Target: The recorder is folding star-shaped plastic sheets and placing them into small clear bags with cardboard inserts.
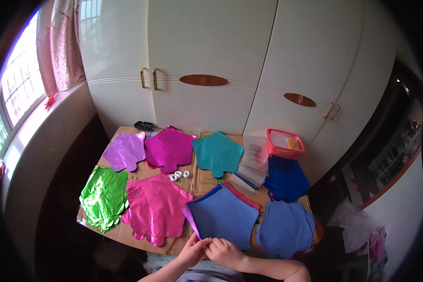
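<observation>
My left hand (192, 251) and right hand (224, 251) pinch the near corner of the blue foil stack (223, 216) at the tabletop (202, 181) edge; slick sheets could slide off, nudging the pink foil (156, 209) beyond.

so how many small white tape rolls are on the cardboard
3 white tape rolls, clustered mid-table between the magenta and pink foil stacks: one at left, one in the middle, one at right. More may hide under the foil.
</observation>
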### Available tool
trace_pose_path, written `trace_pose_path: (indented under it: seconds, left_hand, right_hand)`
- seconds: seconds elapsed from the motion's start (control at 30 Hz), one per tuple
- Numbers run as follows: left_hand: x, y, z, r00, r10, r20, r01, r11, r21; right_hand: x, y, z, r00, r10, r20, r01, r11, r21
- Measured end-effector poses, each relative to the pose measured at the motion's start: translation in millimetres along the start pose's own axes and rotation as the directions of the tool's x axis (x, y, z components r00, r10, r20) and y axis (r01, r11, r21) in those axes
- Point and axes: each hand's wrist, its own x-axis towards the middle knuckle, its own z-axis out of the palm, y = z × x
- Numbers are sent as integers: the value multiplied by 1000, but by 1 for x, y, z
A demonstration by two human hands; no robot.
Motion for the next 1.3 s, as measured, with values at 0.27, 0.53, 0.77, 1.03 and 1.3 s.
trace_pose_path:
  seconds: [0.27,0.53,0.77,1.03,1.3]
  left_hand:
    - [15,-2,10,988,86,-131,-65,985,158]
    - [23,11,8,968,226,-112,-147,865,480]
    - [-20,27,10,989,148,-17,-23,268,963]
    - [-61,-2,-25,938,-323,-125,260,417,871]
    - [-57,-33,-21,730,-658,-184,652,752,-102]
  right_hand:
    - [-19,16,-15,985,132,-112,-58,862,504]
    - [-63,140,42,743,667,61,-662,719,212]
    - [-72,168,61,637,741,211,-752,537,384]
    - [-62,156,29,557,618,554,-802,228,551]
    - [-80,119,30,537,520,664,-834,211,510]
